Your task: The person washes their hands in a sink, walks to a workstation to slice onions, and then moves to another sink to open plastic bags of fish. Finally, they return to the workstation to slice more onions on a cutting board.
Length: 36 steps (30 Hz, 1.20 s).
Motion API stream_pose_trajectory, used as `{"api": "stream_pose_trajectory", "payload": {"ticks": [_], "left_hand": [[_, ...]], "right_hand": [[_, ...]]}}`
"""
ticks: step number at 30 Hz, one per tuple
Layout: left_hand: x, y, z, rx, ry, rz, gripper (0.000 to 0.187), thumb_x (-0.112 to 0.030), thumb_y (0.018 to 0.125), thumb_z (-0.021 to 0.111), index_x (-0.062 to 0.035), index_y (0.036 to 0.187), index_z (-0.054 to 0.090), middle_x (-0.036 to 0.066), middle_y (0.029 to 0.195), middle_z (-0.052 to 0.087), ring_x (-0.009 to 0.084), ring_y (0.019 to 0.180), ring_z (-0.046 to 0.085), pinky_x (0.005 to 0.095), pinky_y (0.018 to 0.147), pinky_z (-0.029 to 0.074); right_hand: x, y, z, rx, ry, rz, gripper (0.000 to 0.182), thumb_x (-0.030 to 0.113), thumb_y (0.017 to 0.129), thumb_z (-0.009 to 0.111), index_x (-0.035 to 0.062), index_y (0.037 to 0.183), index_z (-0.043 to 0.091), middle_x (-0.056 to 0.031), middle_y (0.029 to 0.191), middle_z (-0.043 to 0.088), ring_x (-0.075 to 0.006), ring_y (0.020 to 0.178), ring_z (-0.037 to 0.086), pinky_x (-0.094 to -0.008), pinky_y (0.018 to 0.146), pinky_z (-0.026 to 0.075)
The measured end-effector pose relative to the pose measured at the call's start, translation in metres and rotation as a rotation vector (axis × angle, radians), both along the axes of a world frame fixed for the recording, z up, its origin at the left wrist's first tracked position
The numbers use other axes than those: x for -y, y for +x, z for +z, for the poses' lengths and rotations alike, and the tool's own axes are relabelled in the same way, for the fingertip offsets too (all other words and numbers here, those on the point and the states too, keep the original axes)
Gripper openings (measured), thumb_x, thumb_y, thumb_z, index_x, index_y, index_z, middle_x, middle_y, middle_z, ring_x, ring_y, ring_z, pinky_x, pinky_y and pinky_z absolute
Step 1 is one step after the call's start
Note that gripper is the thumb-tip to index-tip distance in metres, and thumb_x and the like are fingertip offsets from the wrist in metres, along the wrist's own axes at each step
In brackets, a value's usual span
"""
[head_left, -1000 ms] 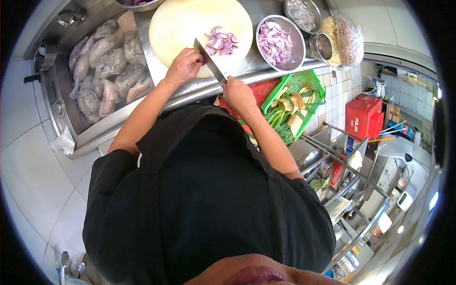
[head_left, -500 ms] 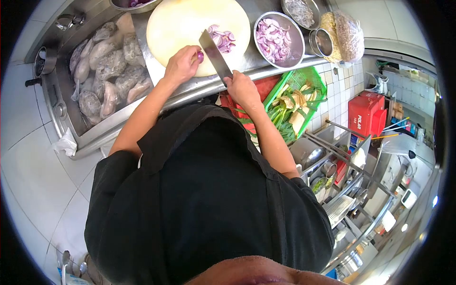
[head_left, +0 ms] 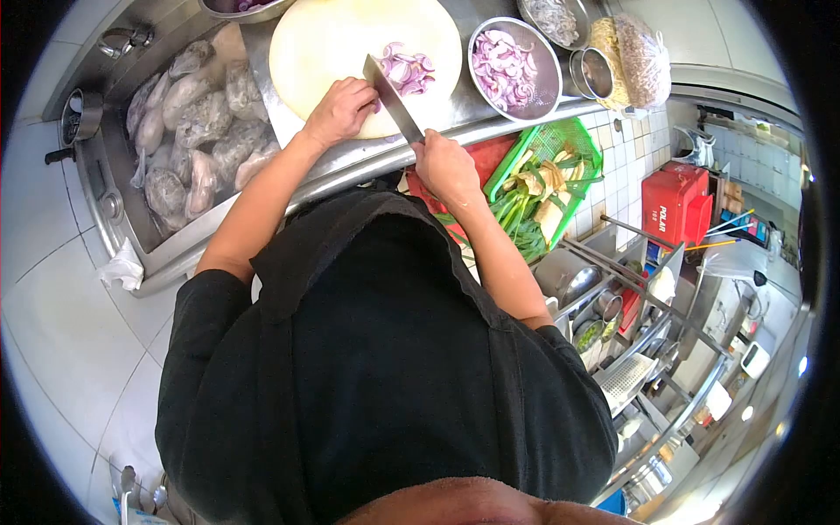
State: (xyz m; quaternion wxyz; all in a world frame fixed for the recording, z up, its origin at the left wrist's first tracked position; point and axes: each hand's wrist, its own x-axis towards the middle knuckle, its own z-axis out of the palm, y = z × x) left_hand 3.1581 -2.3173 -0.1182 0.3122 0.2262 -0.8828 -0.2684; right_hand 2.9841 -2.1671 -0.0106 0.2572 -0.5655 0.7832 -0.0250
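My right hand (head_left: 447,164) is wrapped round the handle of a broad-bladed kitchen knife (head_left: 394,100). The blade slants up and left over the round, cream cutting board (head_left: 319,44). Close to the blade's left side, my left hand (head_left: 343,110) has its fingers curled down on a purple onion piece (head_left: 377,106), mostly covered by the fingertips. Just beyond the knife lies a loose pile of onion slices (head_left: 411,72) on the board. To the right of the board stands a metal colander (head_left: 549,77) holding many more sliced onions.
At left, the steel sink (head_left: 114,171) holds several bagged, pale meat pieces (head_left: 204,121). A small metal pot (head_left: 593,75), another bowl (head_left: 573,10) and bagged foods (head_left: 641,66) stand right of the colander. Below the counter edge is a green basket (head_left: 588,157) of leafy vegetables.
My left fingers have closed further over the onion piece, which showed more before. The knife's blade has shifted slightly left and down, next to my left fingertips.
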Motion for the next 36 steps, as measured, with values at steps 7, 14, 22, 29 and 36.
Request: {"api": "stream_pose_trajectory", "payload": {"ticks": [7,14,22,29,36], "left_hand": [[-0.003,0.003,-0.008,-0.045,-0.01,0.04,0.016,-0.006,0.082,0.073,-0.0042,0.098,0.068,0.009,0.098,0.065,0.0281,0.095,0.062,0.0387,0.083,0.047],[-0.005,0.004,-0.014,-0.049,0.035,0.064,0.016,-0.007,0.084,0.072,-0.0035,0.1,0.069,0.011,0.104,0.068,0.0294,0.1,0.064,0.0395,0.088,0.048],[-0.006,0.006,-0.013,-0.061,0.03,0.087,0.015,-0.005,0.084,0.072,-0.0036,0.099,0.07,0.012,0.103,0.07,0.0303,0.099,0.066,0.0395,0.091,0.05],[-0.005,0.006,-0.011,-0.049,0.019,0.091,0.014,-0.004,0.082,0.072,-0.0045,0.096,0.071,0.012,0.101,0.071,0.0303,0.098,0.066,0.0404,0.091,0.051],[-0.004,-0.042,0.09,-0.071,0.007,0.257,0.015,-0.015,0.086,0.069,-0.0051,0.097,0.072,0.012,0.104,0.071,0.0301,0.1,0.067,0.0446,0.09,0.049]], "right_hand": [[0.002,0.007,0.0,-0.019,-0.017,-0.02,0.026,0.024,0.099,0.058,-0.0016,0.1,0.065,-0.0286,0.087,0.071,-0.0463,0.085,0.072,-0.056,0.079,0.057],[0.005,0.011,0.002,-0.006,0.04,-0.022,0.028,0.024,0.099,0.058,-0.0027,0.101,0.065,-0.0291,0.089,0.071,-0.0474,0.089,0.071,-0.0561,0.084,0.055],[0.001,0.007,0.003,0.004,0.013,-0.006,0.029,0.025,0.099,0.058,-0.0034,0.1,0.065,-0.0303,0.089,0.071,-0.0477,0.09,0.071,-0.057,0.082,0.055],[0.011,0.002,-0.014,0.026,0.033,-0.004,0.03,0.027,0.099,0.059,-0.0025,0.102,0.065,-0.0304,0.09,0.071,-0.0486,0.091,0.07,-0.0574,0.083,0.055],[0.004,-0.003,-0.006,0.098,0.042,-0.052,0.033,0.03,0.099,0.06,-0.0018,0.104,0.066,-0.0295,0.095,0.071,-0.0471,0.095,0.07,-0.0561,0.086,0.055]]}}
